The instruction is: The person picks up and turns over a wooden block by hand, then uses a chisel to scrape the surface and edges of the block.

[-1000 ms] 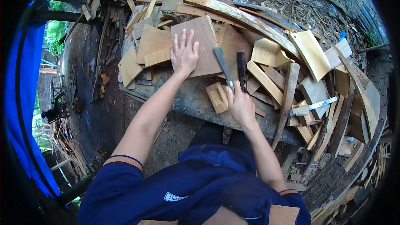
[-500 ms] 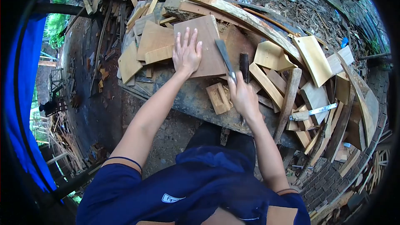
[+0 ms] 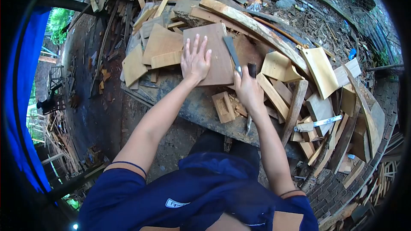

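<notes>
Under my left hand lies a brown wooden board, with the palm flat on it and the fingers stretched out. My right hand is closed around a chisel, whose flat grey blade widens towards its tip. The blade points away from me along the board's right edge. Its grip is hidden in my fingers. Just beyond the right hand a dark round handle stands out. Nearer me, a small hollowed wooden block rests among shavings, left of my right wrist.
Pale wood offcuts lie left of the board on the worn worktable. A long curved beam runs along the far side. To the right are an angled wooden piece, a pale plank, a rough stick and a folding rule.
The board, both hands and the worktable sit slightly lower in view. My right hand keeps its grip on the chisel beside the board; my left palm stays on the board.
</notes>
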Demonstrator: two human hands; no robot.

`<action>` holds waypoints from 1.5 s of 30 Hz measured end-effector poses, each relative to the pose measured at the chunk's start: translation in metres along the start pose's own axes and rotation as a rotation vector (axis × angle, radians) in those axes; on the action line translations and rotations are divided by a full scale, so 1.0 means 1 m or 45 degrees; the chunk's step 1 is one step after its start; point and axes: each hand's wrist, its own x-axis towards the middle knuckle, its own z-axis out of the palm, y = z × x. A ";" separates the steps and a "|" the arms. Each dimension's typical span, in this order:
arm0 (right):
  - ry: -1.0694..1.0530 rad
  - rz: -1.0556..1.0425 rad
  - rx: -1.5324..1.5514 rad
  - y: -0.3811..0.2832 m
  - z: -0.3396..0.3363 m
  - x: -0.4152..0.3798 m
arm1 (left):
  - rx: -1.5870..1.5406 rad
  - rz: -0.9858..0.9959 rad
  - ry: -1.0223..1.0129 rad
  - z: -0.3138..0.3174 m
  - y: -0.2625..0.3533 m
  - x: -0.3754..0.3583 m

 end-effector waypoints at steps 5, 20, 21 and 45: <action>-0.023 0.027 -0.131 0.005 -0.010 -0.048 | -0.052 0.011 0.025 0.000 0.001 -0.002; 0.050 0.001 -0.239 0.002 -0.004 -0.055 | -0.082 0.004 0.042 0.007 0.004 -0.003; 0.072 -0.009 -0.245 -0.002 -0.003 -0.056 | -0.061 -0.007 0.046 0.006 0.001 -0.002; 0.054 0.071 -0.050 -0.005 0.002 -0.074 | -0.062 -0.045 -0.004 0.009 0.002 0.000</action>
